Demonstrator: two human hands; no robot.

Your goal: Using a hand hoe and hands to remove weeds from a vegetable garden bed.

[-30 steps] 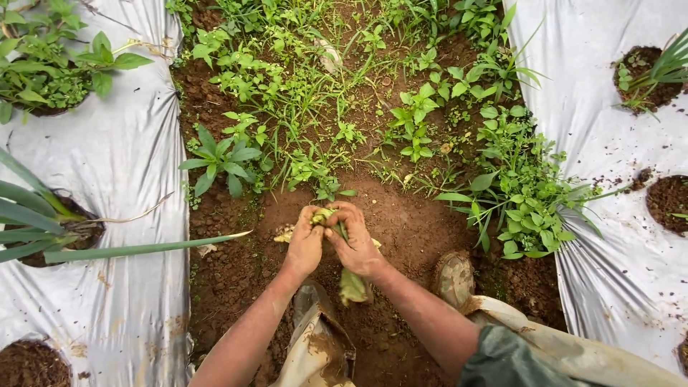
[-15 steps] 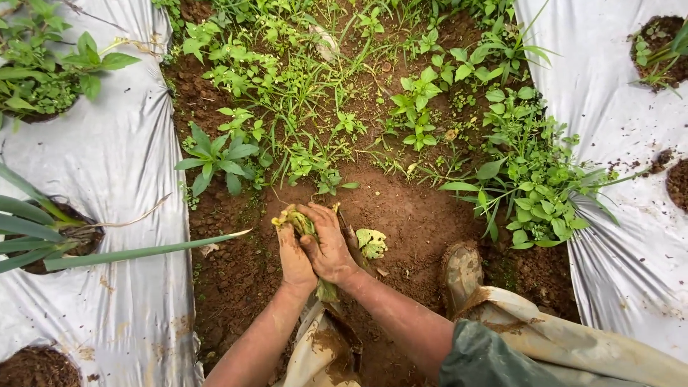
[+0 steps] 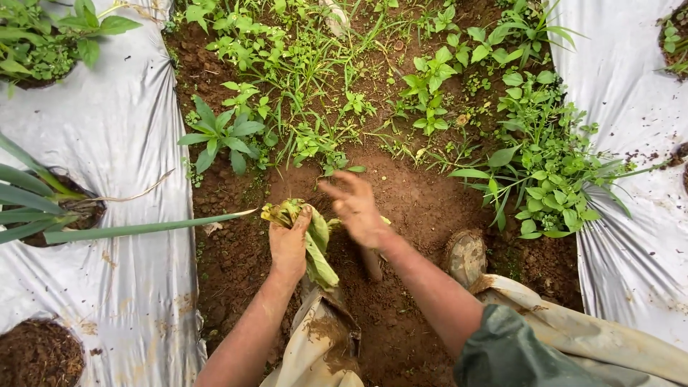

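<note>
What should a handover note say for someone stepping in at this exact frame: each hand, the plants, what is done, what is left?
Left hand: closed around a bunch of pulled weeds, held above the bare soil.
Right hand: open, fingers spread, holding nothing, beside the bunch.
Done: the soil patch by the hands is bare of weeds.
Left: standing weeds ahead, and a thick clump on the right against the plastic mulch sheet.

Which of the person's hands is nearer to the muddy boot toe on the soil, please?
The right. The right hand hovers open just left of the boot toe; the left hand sits farther away, clutching pulled weeds.
</note>
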